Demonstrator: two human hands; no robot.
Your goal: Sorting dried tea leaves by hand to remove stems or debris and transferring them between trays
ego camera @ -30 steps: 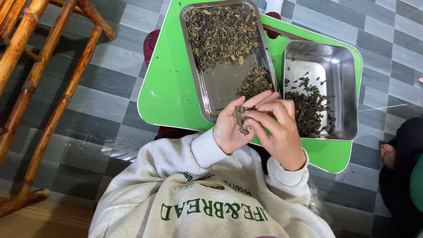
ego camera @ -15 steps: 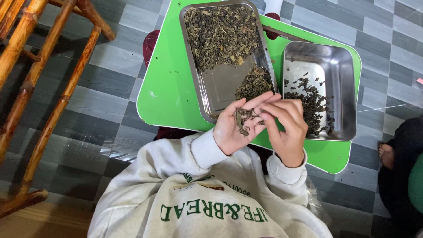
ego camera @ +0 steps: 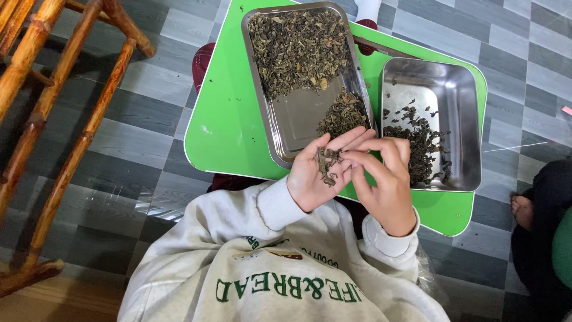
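Note:
My left hand [ego camera: 316, 173] lies palm up over the near edge of a small green table [ego camera: 226, 125], cupping a little heap of dried dark leaves [ego camera: 327, 163]. My right hand [ego camera: 384, 179] is beside it, thumb and fingertips pinching at the leaves in the palm. Just beyond the hands stands a shallow steel tray [ego camera: 292, 122] with a big pile of dried leaves [ego camera: 298, 48] at its far end and a smaller pile near my fingers. A deeper steel pan [ego camera: 459, 101] to the right holds some darker leaf pieces [ego camera: 420, 146].
A wooden chair frame [ego camera: 53, 119] stands on the grey checked tile floor at left. Another person's bare foot [ego camera: 524, 209] and dark clothing show at the right edge. My pale sweatshirt [ego camera: 268, 274] fills the bottom.
My left palm has opened flatter, showing the leaves. My right hand has shifted slightly right and its fingers now pick at the heap.

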